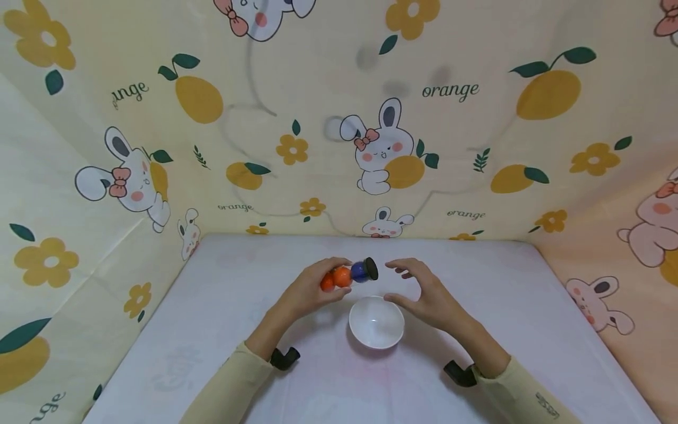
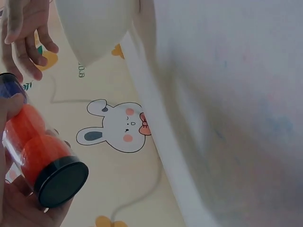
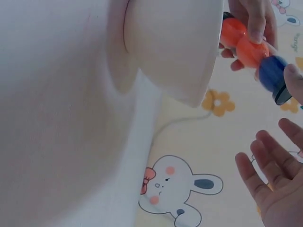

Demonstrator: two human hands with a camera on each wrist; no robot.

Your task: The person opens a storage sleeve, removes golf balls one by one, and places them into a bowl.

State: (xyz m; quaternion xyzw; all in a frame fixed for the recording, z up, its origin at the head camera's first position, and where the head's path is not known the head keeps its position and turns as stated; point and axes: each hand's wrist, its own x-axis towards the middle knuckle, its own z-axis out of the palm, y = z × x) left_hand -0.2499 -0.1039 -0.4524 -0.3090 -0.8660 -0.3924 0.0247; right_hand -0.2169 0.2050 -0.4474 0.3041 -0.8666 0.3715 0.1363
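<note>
Clear plastic, the tube [image 1: 348, 275] of orange balls [image 1: 342, 277] and a blue ball [image 1: 359, 272] sits in the left hand [image 1: 312, 288], fingers curled round it. I see its long axis run sideways, the black cap [image 1: 372, 268] at the blue end facing the right hand [image 1: 430, 295], near but apart, fingers spread, holding nothing. The white bowl [image 1: 376, 324] stands on the desk [image 1: 212, 359]; the tube's height above it I can't judge well.
</note>
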